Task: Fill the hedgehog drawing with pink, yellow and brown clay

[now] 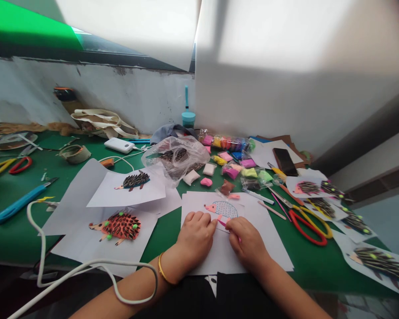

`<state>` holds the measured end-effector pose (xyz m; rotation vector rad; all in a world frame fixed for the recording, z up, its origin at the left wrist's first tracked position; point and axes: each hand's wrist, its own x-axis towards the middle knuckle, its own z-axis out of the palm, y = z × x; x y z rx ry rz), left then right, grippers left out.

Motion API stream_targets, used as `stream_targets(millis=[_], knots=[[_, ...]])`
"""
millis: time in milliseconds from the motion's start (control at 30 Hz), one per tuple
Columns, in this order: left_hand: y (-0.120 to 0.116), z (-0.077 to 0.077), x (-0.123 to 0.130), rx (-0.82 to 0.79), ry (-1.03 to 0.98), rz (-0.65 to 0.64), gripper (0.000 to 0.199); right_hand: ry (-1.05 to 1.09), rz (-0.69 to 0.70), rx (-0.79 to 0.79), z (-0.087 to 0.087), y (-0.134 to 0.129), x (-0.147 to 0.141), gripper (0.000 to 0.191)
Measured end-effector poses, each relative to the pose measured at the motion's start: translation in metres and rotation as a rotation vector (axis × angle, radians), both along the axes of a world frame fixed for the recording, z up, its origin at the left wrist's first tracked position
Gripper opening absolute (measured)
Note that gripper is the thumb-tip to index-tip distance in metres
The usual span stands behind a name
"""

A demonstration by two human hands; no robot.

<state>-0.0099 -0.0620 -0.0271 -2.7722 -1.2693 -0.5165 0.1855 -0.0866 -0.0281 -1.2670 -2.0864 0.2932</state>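
Note:
A hedgehog picture (225,209) with a pink face and a dotted, blue-outlined body lies on white paper (269,252) before me. My right hand (246,241) is closed around a thin magenta modelling tool (222,223), its flat tip at the hedgehog's pink foot. On the paper just left of it rests my left hand (197,235), fingers curled together and the index finger close to that tip. Whatever may be under those fingers is hidden. Above the picture lies a small pink clay piece (234,196), beside a brown clay packet (226,188).
Several clay packets (231,170) and a plastic bag (176,157) lie behind. Scissors (309,221), a phone (285,161) and finished hedgehogs (379,261) are at right. Left are more hedgehog sheets (119,228), a blue craft knife (23,201) and a white cable (86,263).

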Motion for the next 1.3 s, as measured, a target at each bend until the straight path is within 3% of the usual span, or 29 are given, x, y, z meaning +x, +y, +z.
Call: stream_targets(millis=[500,767,1033,1300], knots=[[-0.001,0.003,0.001,-0.025,0.031,0.017,0.024,0.065,0.007,-0.064,-0.002,0.0,0.002,0.017],[0.001,-0.004,0.001,0.029,0.001,-0.002,0.04,0.126,-0.032,-0.023,-0.001,-0.001,0.003,0.016],[0.001,-0.005,0.0,0.039,0.005,0.012,0.041,0.155,-0.035,-0.02,-0.002,0.0,0.004,0.016],[0.0,0.002,0.0,-0.027,0.014,0.018,0.023,0.126,0.023,-0.054,-0.002,-0.002,0.003,0.016]])
